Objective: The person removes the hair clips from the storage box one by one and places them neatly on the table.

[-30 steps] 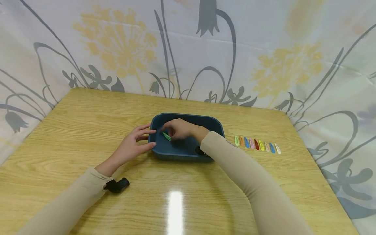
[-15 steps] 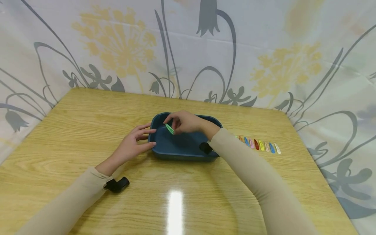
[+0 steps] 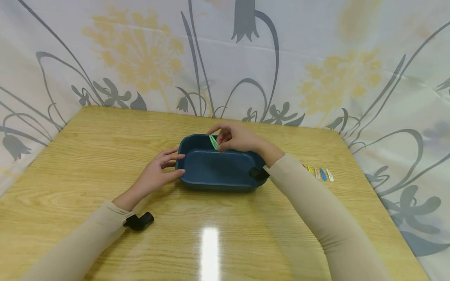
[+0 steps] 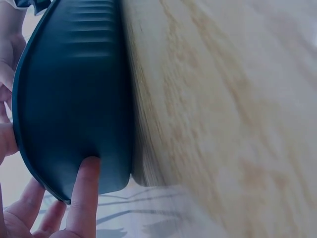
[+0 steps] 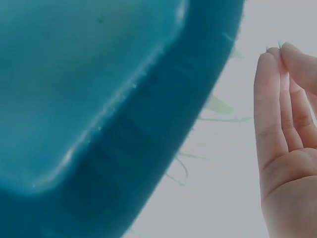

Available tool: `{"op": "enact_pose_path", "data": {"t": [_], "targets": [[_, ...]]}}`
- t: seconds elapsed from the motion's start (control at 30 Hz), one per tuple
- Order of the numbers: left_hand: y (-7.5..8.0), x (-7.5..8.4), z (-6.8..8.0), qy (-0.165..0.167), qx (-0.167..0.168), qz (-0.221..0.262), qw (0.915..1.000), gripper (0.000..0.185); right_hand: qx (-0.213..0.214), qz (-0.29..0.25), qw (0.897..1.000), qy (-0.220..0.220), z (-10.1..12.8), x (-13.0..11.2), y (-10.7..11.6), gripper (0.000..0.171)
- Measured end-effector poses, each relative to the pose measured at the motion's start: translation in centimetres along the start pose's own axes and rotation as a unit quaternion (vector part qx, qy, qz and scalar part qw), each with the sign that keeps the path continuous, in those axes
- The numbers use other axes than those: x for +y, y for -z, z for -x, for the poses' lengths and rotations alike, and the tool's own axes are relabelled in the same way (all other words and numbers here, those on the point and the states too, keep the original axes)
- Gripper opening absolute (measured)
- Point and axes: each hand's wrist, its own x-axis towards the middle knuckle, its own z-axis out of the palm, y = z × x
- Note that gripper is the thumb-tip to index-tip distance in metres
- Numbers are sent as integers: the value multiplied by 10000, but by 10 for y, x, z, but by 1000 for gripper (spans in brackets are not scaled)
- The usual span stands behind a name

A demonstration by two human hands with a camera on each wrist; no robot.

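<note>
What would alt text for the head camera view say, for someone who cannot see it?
A person's right hand pinches a green hair clip above a dark blue tray, while the left hand touches its left wall. More coloured clips lie in a row on the wooden table.

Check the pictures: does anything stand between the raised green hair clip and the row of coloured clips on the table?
Only the dark blue plastic tray's right rim and the right hand's own forearm; the wooden table beyond shows nothing else before the row of coloured clips.
</note>
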Motion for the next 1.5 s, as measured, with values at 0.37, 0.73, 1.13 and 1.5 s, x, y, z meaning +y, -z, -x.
{"op": "enact_pose_path", "data": {"t": [0.37,0.73,1.13,1.5], "targets": [[0,1,2,1,-12,-52,10000,46,979,-503,9939,0,37,-1,26,47],[0,-1,1,9,-15,-107,9999,47,1457,-663,9870,-138,74,13,43,48],[0,-2,1,229,-39,-48,9997,49,1973,-325,9785,-514,109,32,53,46],[0,-4,-1,113,-33,-28,9999,48,2157,-421,9737,-604,144,49,60,46]]}}
